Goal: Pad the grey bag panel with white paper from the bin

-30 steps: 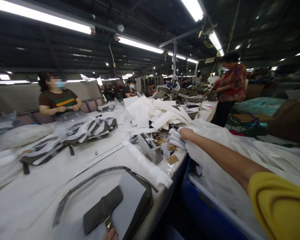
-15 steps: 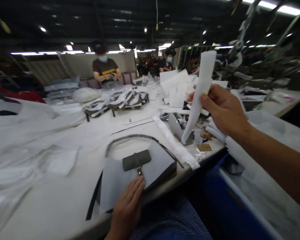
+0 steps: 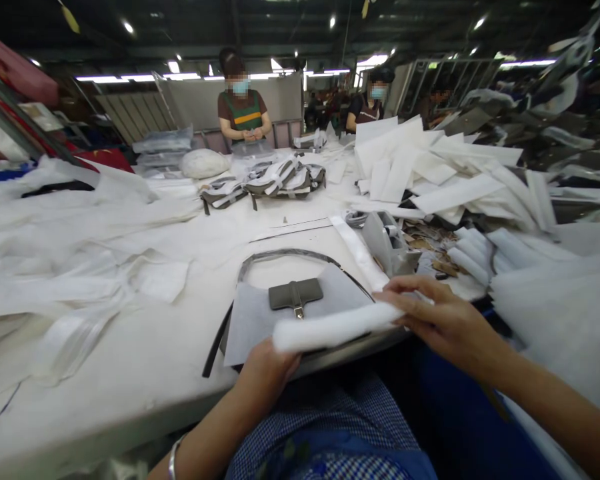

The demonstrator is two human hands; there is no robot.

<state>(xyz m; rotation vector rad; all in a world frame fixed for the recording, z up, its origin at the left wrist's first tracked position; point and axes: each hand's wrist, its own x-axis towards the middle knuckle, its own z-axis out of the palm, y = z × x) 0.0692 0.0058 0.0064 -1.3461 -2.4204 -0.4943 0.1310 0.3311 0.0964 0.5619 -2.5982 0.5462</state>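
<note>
A white foam strip (image 3: 337, 327) is stretched level between my two hands, over the near edge of a grey handbag. My left hand (image 3: 270, 367) grips its left end. At the right end, my right hand (image 3: 435, 313) pinches it between thumb and fingers. The handbag (image 3: 250, 320) lies on the white table (image 3: 130, 373), its front covered by pale sheet, with a dark grey flap tab (image 3: 296, 294) and a metal clasp showing. Its strap (image 3: 290, 253) arches away on the far side. The strip partly hides the bag's near side.
White strips (image 3: 430, 160) are heaped at the right, beside a grey bag piece (image 3: 387, 240) and brown scraps (image 3: 437, 250). Wrapped bag parts (image 3: 280, 179) lie farther back. Thin white sheets (image 3: 80, 267) cover the left. Two masked people are across the table.
My right hand has come down and toward me with the white strip, which was upright and is now level. My left hand has left the clasp and taken hold of the strip's other end.
</note>
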